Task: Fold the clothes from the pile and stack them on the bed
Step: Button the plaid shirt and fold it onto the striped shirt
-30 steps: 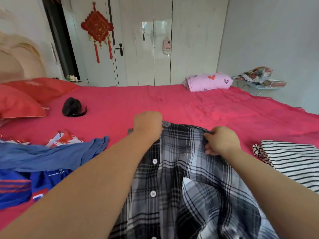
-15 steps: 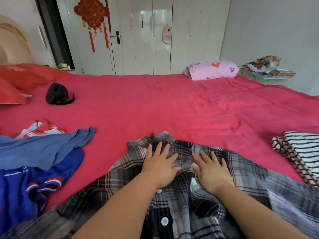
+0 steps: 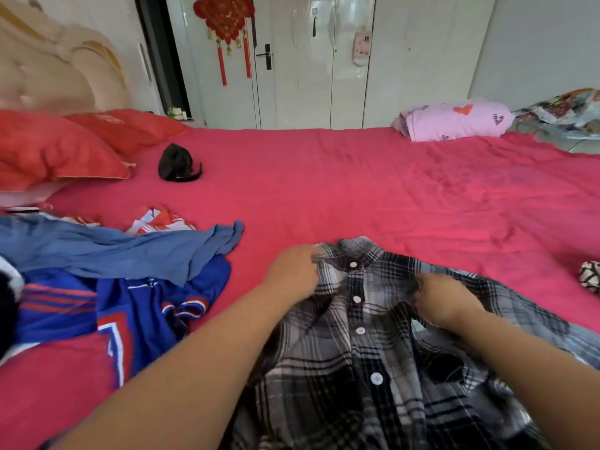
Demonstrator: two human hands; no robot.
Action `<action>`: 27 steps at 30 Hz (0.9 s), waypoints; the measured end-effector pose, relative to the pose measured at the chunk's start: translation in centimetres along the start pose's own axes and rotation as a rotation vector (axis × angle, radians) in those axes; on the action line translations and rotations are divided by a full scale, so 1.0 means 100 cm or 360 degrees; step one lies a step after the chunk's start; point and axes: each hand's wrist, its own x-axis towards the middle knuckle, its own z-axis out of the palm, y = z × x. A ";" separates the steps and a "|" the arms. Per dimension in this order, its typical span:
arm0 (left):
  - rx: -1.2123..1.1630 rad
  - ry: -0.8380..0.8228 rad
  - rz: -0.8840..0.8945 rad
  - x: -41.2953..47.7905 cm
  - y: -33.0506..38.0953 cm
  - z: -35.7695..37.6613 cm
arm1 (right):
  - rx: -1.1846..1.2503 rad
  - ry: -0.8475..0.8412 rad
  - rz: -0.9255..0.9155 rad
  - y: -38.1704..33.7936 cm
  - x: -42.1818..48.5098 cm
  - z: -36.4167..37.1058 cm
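So the plaid shirt [image 3: 373, 345] is lying button-side up on the near part of the red bed [image 3: 357, 190], collar pointing to the far side. My left hand [image 3: 292, 271] has its grip closed on the shirt's left shoulder by the collar, and my right hand [image 3: 444, 302] is bunched on the right shoulder. The unfolded pile of blue clothes [image 3: 107, 280] sits just left of it.

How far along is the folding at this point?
Early on. Done: only the edge of a folded patterned piece shows at far right. In hand: the plaid shirt lies buttoned and face up, with the left hand and right hand gripping its shoulders, no fold made yet. Left: the blue clothes pile at left.
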 end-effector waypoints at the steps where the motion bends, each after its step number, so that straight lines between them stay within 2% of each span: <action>1: 0.0082 -0.0075 -0.0107 -0.006 -0.017 -0.012 | 0.0036 0.0126 -0.0089 -0.016 -0.002 -0.007; 4: 0.0251 -0.0319 -0.0312 -0.026 -0.051 -0.029 | 0.0169 0.0285 -0.0505 -0.078 -0.009 -0.022; 6: 0.0191 -0.0515 -0.0343 -0.035 -0.054 -0.026 | 0.0208 0.0268 -0.0829 -0.119 -0.012 -0.025; 10: -0.0092 -0.0688 -0.0354 -0.045 -0.044 -0.016 | -0.0123 0.0087 -0.1211 -0.166 -0.007 -0.017; 14: -0.0115 -0.0742 -0.0285 -0.051 -0.040 -0.013 | -0.0908 0.0082 -0.1090 -0.159 -0.012 -0.019; 17: -0.0050 -0.0774 -0.0313 -0.051 -0.049 -0.008 | -0.1127 0.0154 -0.1034 -0.136 -0.020 -0.021; 21: -0.0075 -0.0770 -0.0297 -0.055 -0.053 -0.009 | -0.0839 0.0399 -0.0837 -0.116 -0.027 -0.034; 24: -0.0118 -0.0807 -0.0192 -0.052 -0.057 -0.026 | -0.0540 0.0466 -0.0604 -0.113 -0.028 -0.051; 26: -0.0285 -0.0673 -0.0200 -0.048 -0.063 -0.047 | -0.0355 0.0475 -0.0486 -0.113 -0.025 -0.059; 27: -0.0394 -0.0509 -0.0223 -0.045 -0.066 -0.058 | -0.0254 0.0486 -0.0453 -0.114 -0.024 -0.063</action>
